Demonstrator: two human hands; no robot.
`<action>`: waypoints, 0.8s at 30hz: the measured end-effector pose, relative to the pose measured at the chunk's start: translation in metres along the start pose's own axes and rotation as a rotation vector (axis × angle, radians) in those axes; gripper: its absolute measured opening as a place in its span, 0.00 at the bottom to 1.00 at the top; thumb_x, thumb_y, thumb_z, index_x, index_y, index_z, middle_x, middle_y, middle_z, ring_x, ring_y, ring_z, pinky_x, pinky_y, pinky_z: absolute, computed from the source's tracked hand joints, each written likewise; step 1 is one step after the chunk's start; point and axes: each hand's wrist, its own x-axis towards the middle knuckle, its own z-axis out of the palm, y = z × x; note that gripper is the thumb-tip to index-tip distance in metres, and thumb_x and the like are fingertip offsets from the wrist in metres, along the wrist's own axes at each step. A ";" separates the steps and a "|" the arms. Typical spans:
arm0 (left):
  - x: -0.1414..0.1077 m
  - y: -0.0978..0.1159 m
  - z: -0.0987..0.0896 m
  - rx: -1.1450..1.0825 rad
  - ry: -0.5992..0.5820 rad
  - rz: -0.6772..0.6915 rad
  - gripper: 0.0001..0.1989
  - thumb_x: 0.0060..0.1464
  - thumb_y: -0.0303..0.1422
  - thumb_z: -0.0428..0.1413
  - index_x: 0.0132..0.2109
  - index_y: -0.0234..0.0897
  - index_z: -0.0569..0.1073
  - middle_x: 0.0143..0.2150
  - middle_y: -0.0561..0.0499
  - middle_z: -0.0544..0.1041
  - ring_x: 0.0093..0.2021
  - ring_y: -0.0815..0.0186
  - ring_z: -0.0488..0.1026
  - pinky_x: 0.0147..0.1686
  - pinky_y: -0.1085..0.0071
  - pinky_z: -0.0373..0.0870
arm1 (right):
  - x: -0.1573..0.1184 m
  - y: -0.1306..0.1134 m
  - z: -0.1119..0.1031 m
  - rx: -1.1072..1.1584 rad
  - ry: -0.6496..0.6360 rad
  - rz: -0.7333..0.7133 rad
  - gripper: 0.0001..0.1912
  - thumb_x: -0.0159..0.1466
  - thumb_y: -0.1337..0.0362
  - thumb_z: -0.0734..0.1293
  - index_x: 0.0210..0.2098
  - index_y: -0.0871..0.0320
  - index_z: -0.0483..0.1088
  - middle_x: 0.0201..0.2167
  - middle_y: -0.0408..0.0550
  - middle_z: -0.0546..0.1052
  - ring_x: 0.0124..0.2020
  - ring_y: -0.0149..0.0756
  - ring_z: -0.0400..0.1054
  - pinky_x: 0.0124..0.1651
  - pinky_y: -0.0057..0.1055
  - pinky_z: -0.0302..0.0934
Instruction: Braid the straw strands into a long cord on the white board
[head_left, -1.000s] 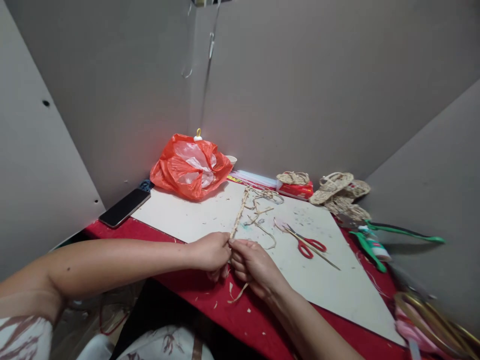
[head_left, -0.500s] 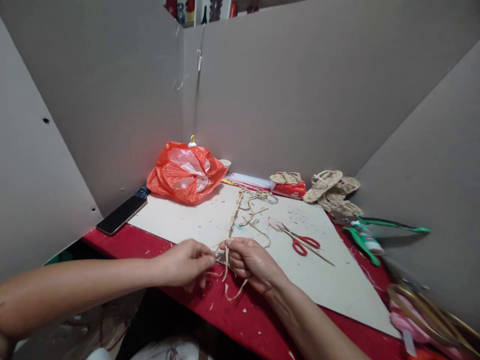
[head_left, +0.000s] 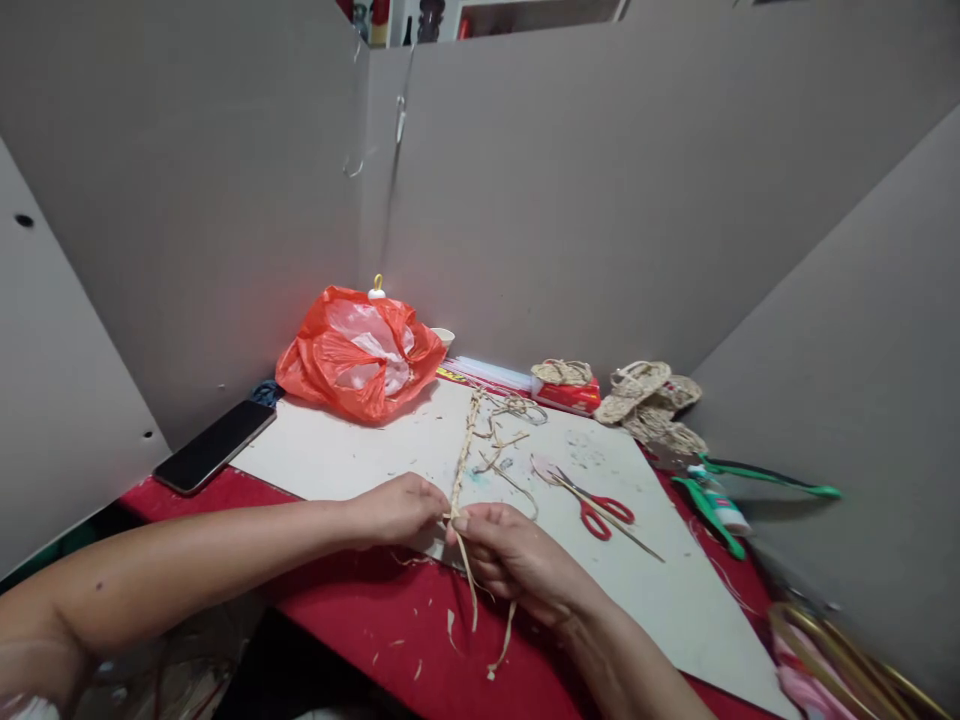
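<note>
A pale straw braid (head_left: 466, 445) runs from the back of the white board down to the board's front edge. My left hand (head_left: 405, 508) pinches the near end of the braid from the left. From the right, my right hand (head_left: 501, 548) holds the same end between thumb and fingers. Loose strands (head_left: 469, 585) hang below my fingers over the red cloth. Thin straw scraps and curled fibres (head_left: 501, 440) lie just right of the braid. Red-handled scissors (head_left: 598, 517) rest farther right on the board, with a thin straw piece across them.
A red plastic bag (head_left: 360, 355) sits at the back left, a black phone (head_left: 215, 447) at the left edge. Woven straw sandals (head_left: 636, 390), a red box (head_left: 566, 396) and green-handled pliers (head_left: 709, 515) lie back right. Grey panels surround the white board (head_left: 637, 590).
My hands have come together at the braid's end, the left moving right. The loose strands hang differently. The camera view has shifted slightly.
</note>
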 end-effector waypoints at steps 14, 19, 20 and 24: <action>0.010 0.004 -0.019 -0.063 -0.312 -0.062 0.16 0.49 0.44 0.55 0.31 0.33 0.71 0.13 0.62 0.54 0.12 0.76 0.45 0.11 0.76 0.42 | -0.001 -0.005 -0.007 -0.385 0.021 -0.053 0.15 0.61 0.55 0.63 0.27 0.61 0.67 0.14 0.34 0.52 0.16 0.23 0.40 0.19 0.25 0.35; 0.014 0.005 -0.013 -0.076 -0.244 -0.135 0.11 0.46 0.38 0.55 0.28 0.34 0.69 0.11 0.62 0.56 0.11 0.77 0.45 0.11 0.76 0.41 | -0.007 -0.008 -0.003 -0.733 0.122 -0.119 0.14 0.62 0.59 0.60 0.23 0.59 0.62 0.18 0.37 0.54 0.21 0.26 0.45 0.23 0.24 0.42; 0.014 0.005 -0.010 -0.062 -0.197 -0.123 0.10 0.46 0.37 0.55 0.26 0.34 0.68 0.12 0.62 0.56 0.11 0.77 0.46 0.12 0.76 0.42 | -0.009 -0.009 -0.003 -0.796 0.141 -0.133 0.15 0.62 0.59 0.59 0.22 0.59 0.60 0.19 0.37 0.54 0.21 0.26 0.46 0.23 0.24 0.43; 0.011 0.000 0.001 -0.010 -0.076 -0.013 0.12 0.46 0.38 0.53 0.22 0.35 0.63 0.13 0.61 0.56 0.14 0.78 0.49 0.14 0.77 0.44 | -0.016 -0.012 -0.003 -1.010 0.239 -0.202 0.14 0.63 0.62 0.56 0.21 0.58 0.59 0.20 0.40 0.61 0.24 0.28 0.53 0.27 0.25 0.47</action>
